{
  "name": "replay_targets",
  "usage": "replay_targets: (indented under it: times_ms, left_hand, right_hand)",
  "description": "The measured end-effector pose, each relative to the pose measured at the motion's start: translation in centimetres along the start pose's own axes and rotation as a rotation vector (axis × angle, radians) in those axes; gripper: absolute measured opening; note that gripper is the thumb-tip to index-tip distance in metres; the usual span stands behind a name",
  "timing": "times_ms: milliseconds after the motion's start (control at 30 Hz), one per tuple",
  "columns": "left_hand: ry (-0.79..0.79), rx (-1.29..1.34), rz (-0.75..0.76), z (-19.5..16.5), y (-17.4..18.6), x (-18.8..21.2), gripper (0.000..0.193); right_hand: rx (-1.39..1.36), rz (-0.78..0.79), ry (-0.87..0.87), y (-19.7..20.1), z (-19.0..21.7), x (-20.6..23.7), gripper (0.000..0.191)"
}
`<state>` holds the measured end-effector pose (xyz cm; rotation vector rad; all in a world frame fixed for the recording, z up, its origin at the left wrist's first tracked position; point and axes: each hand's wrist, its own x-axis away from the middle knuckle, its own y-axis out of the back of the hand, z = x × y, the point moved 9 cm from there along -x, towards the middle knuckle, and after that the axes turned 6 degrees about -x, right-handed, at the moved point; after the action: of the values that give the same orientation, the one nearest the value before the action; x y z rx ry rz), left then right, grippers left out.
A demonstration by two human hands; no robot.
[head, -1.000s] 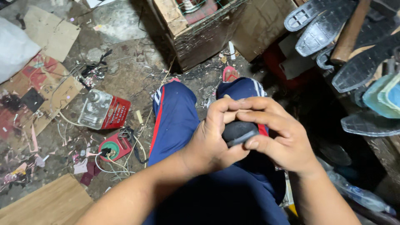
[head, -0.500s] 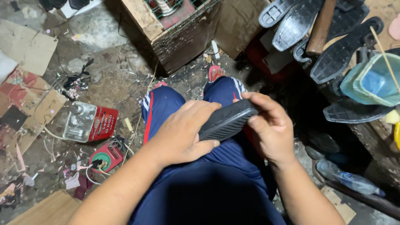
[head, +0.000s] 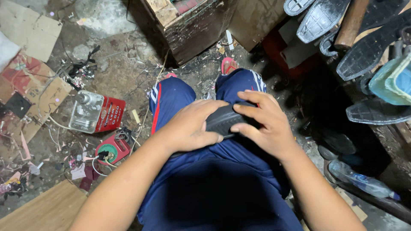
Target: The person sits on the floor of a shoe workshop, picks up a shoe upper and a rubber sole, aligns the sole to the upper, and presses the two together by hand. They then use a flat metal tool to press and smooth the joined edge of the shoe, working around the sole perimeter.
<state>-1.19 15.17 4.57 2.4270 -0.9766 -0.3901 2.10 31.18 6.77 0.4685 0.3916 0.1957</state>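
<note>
left of the grip, a red tin [head: 109,114] and scraps lie on the dirty floor [head: 115,72]. the left hand [head: 192,126] and right hand [head: 262,124] are both pressed around a black shoe sole [head: 224,120] over the lap. it's probably rubber, hard to tell. uneven squeezing could let it slip floorward. right of the grip, more soles [head: 372,47] crowd a dim surface.

A small, cluttered shoe-repair workshop, seen from a seated worker's head. Evidence: black rubber shoe soles [head: 319,19] stacked at the right; a worn wooden crate [head: 188,21] standing on a dirty concrete floor [head: 115,72]; cardboard scraps [head: 30,25]; a red glue tin [head: 110,114]; offcuts and loose wires [head: 55,132] strewn about
</note>
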Motion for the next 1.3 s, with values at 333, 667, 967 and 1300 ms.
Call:
replay_targets:
  times_ms: [333,667,967,1300]
  left_hand:
    - [0.161,-0.137,0.046,1.8,-3.0,-1.4,0.057]
    - [0.102,-0.214,-0.018,-0.3,-3.4,-1.0,0.045]
    - [0.211,-0.379,-0.036,-1.2,-5.1,-2.5,0.049]
    - [0.181,-0.192,-0.117,-2.5,-1.3,-0.1,0.051]
  right_hand:
    - [-0.230,-0.115,-0.141,-0.9,-5.2,3.0,0.021]
    - [-0.605,-0.236,-0.412,-1.4,-8.3,4.4,0.054]
    - [-0.497,-0.218,-0.369,-0.9,-6.7,5.0,0.049]
    - [-0.134,-0.117,-0.154,0.4,-1.1,3.5,0.027]
